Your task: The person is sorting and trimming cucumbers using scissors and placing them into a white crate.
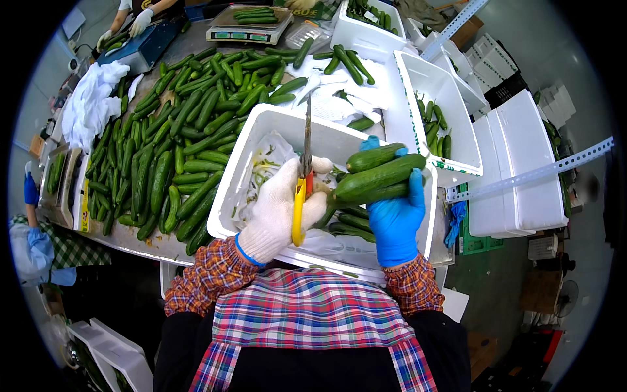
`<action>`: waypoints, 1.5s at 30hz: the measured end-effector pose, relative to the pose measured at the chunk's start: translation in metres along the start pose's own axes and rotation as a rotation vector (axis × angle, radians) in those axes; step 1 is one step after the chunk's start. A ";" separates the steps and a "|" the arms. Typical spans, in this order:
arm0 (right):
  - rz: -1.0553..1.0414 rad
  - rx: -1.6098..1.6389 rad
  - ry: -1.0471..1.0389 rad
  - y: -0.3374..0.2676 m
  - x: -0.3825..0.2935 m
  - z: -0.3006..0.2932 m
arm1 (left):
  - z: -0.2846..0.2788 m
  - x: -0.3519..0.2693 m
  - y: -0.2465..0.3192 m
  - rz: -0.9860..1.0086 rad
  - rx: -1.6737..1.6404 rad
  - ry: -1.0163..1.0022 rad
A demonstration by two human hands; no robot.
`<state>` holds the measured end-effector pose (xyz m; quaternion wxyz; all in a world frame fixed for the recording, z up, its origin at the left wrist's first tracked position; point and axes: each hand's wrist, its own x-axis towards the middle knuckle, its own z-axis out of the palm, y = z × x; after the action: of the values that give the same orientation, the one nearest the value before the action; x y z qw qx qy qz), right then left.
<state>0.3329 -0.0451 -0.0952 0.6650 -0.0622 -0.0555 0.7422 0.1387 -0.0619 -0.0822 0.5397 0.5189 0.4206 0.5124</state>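
My left hand (272, 210), in a white knit glove, grips scissors (298, 215) with yellow and red handles. Their dark blades point away from me, and I cannot tell whether they are parted. In a blue rubber glove, my right hand (397, 230) holds a bunch of several green cucumbers (379, 179), stem ends towards the left hand. Both hands are above a white foam box (226, 201). Inside it, more cucumbers (353, 226) lie on the right, partly hidden by my hands. Green trimmings (258, 179) lie on clear plastic at the left.
A large cucumber pile (196, 122) covers the metal table (147, 247) to the left. White cloths (323, 90) lie beyond my box. Foam boxes (438, 93) and a perforated metal strut (534, 169) stand right. A digital scale (250, 32) sits farther back; co-workers' gloved hands (142, 22) show upper left.
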 end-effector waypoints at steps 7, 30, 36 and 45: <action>0.156 0.279 0.158 0.000 0.004 -0.005 | -0.022 -0.007 0.013 0.254 0.401 0.018; 0.061 0.139 0.253 0.000 0.000 -0.018 | -0.057 0.000 0.019 0.738 1.038 -0.072; 0.024 0.145 0.248 0.003 0.000 -0.018 | -0.057 -0.004 0.023 0.673 0.958 -0.103; 0.107 0.245 0.157 0.003 -0.001 -0.011 | -0.059 -0.012 0.014 0.462 0.905 -0.027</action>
<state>0.3322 -0.0466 -0.1069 0.6293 -0.0415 0.0912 0.7707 0.0775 -0.0670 -0.0752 0.1388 0.7868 0.4676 0.3783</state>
